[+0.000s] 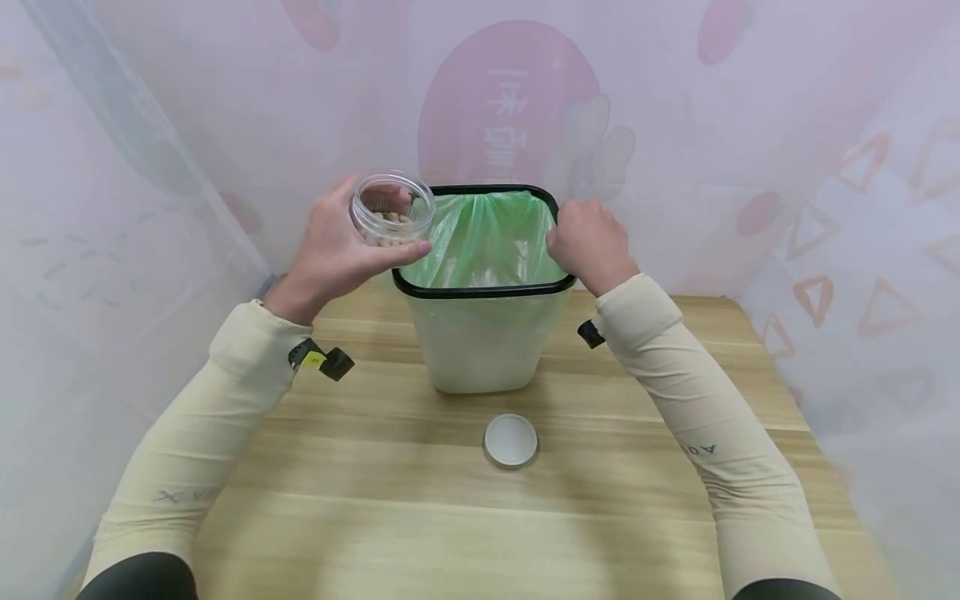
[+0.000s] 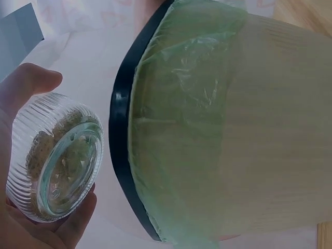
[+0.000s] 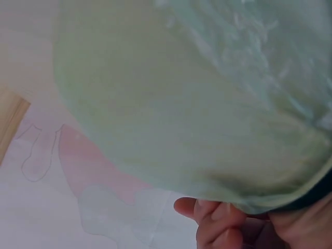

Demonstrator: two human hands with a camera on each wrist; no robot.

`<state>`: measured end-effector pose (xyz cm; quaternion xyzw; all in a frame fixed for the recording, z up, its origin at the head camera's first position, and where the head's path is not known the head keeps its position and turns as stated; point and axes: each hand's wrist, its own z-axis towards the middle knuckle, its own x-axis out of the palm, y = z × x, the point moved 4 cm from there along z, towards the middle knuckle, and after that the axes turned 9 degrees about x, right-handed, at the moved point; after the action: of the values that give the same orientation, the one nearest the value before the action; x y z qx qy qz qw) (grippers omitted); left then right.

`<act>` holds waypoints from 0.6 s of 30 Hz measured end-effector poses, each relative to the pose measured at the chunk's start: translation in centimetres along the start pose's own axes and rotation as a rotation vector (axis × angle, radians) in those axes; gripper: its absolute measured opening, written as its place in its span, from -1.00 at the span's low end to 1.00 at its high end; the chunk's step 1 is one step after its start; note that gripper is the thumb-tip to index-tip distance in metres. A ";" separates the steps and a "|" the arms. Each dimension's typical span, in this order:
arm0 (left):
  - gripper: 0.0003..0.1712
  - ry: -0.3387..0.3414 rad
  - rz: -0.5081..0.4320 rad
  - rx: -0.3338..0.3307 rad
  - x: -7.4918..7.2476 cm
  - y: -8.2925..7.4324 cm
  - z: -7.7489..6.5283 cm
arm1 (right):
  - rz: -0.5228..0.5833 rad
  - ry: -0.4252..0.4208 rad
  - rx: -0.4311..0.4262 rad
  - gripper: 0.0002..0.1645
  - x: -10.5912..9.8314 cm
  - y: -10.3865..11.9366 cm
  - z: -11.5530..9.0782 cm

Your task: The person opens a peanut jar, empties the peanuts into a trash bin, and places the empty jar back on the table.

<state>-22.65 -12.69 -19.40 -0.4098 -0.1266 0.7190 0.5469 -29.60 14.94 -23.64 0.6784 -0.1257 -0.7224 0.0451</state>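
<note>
My left hand (image 1: 333,242) holds a clear, ribbed jar (image 1: 392,210), its mouth uncovered, just past the left side of a trash bin (image 1: 483,346). Small beige-brown pieces lie in the jar; their kind is unclear. In the left wrist view, the fingers and thumb wrap around the jar (image 2: 62,161), which is apart from the bin's black rim (image 2: 120,111). A green trash bag (image 1: 491,237) lines the translucent bin. At the bin's right side, my right hand (image 1: 594,243) grips the rim with curled fingers, seen from below in the right wrist view.
On the wooden table (image 1: 360,517), a round white lid (image 1: 511,440) lies in front of the bin. A pale printed backdrop (image 1: 360,92) rises behind the table and along both sides.
</note>
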 end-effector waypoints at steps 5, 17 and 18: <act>-0.28 0.021 -0.012 0.000 0.4 0.2 0.2 | -0.012 0.002 0.025 -0.74 0.0 -0.1 -0.1; -0.28 0.032 0.129 0.028 0.9 1.3 0.9 | -0.017 -0.016 0.037 -0.73 0.2 -0.1 0.0; -0.28 0.031 0.136 0.030 0.9 1.4 1.0 | -0.018 -0.017 0.037 -0.72 0.2 -0.1 0.0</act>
<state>-24.38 -12.12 -20.09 -0.4202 -0.0791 0.7498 0.5049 -29.65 15.03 -23.87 0.6742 -0.1335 -0.7259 0.0250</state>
